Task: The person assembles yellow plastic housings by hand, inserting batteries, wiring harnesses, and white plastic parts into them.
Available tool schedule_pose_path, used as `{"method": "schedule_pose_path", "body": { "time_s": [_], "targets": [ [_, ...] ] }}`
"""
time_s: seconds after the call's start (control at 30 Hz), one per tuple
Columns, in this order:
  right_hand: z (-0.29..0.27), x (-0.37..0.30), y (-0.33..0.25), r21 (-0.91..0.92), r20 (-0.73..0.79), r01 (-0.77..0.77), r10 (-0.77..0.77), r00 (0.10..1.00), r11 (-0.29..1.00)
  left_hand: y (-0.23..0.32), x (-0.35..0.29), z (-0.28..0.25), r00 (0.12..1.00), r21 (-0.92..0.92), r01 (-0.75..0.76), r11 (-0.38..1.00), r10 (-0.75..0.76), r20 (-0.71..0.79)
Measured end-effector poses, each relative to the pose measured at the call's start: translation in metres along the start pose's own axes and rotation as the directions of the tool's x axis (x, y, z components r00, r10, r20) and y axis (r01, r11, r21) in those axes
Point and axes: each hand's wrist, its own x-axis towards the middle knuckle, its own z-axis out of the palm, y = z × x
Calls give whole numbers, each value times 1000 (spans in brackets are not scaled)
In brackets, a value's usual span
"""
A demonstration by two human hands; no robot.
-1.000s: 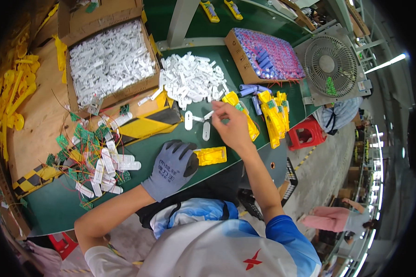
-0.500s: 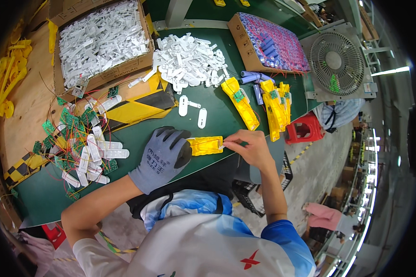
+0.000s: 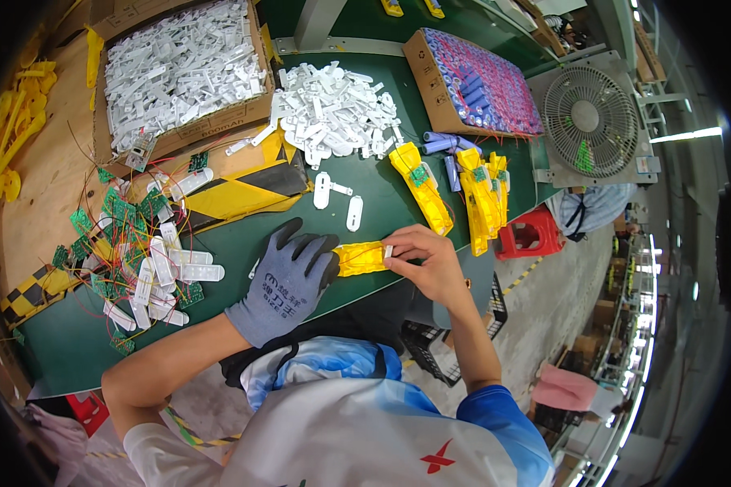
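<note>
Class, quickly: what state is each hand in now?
Left hand: closed, holding the yellow casing.
Right hand: closed, pinching a small white piece at the casing's right end.

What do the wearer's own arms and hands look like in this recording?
The left hand wears a grey-blue glove with black areas on the fingers and thumb and dark printing across its back. The right hand is ungloved. Both forearms are bare below short sleeves: the left sleeve is white, the right sleeve mostly bright blue.
</note>
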Motion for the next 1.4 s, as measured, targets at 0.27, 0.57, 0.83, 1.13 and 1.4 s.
{"method": "schedule_pose_path", "body": {
  "time_s": [0.27, 0.57, 0.83, 1.13, 1.4],
  "targets": [
    [9, -9, 26, 196, -84, -88, 106, 991, 977, 8, 13, -16, 997, 8, -11, 1000, 10, 76],
    [8, -10, 28, 76, -91, 134, -127, 988, 988, 18, 25, -3, 992, -52, 90, 995, -86, 90],
    [-1, -11, 24, -403, 2, 494, -540, 842, 770, 17, 22, -1, 999, -209, 34, 977, -29, 25],
    [3, -8, 34, -546, 20, 520, -611, 792, 657, 13, 20, 5, 999, -189, 26, 982, -33, -32],
    [-3, -2, 40, -557, 61, 593, -684, 727, 581, 10, 25, -21, 999, -70, 33, 997, -30, 40]
  ]
}}
